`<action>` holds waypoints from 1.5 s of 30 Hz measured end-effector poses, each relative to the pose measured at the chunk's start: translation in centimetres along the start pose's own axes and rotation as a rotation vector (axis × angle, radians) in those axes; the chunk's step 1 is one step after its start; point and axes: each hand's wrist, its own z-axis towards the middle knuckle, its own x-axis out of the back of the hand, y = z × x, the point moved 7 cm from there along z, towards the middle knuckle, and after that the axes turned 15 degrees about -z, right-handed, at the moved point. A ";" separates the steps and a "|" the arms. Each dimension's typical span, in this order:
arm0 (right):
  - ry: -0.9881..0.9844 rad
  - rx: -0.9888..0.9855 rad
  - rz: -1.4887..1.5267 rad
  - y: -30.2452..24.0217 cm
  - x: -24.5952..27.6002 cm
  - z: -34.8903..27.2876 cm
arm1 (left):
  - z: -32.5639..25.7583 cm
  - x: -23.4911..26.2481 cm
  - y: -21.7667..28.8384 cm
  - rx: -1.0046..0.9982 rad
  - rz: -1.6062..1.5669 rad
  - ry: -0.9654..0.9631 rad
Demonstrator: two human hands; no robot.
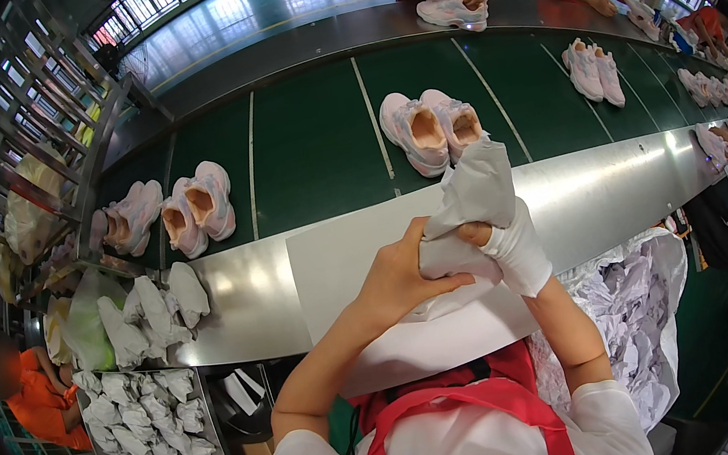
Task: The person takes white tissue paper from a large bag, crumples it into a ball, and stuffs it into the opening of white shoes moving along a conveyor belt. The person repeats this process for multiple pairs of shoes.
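Over the metal ledge, both my hands grip a crumpled wad of white paper [482, 183] whose upper end points away from me. My left hand [395, 277] is bare and closes on it from the left, fingers partly hidden by the paper. On the other side my right hand [521, 259], wrapped in a white covering with the thumb tip bare, presses the thumb against it; its other fingers are hidden. Beneath lie flat white paper sheets [329, 275] that hang over the ledge's near edge. Just beyond the wad stands a pair of pale pink sneakers [425, 131].
A green conveyor belt [304, 142] carries more sneakers [199, 207] left and right. Paper wads [151, 311] sit on the ledge's left end and fill a tray [145, 430] below. A bag of crumpled paper [626, 311] stands at right. Co-workers handle shoes [454, 9] across the belt.
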 end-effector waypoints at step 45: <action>-0.161 0.260 -0.611 1.2 -7.2 2.1 | 3.0 7.2 1.1 -0.810 -0.604 0.595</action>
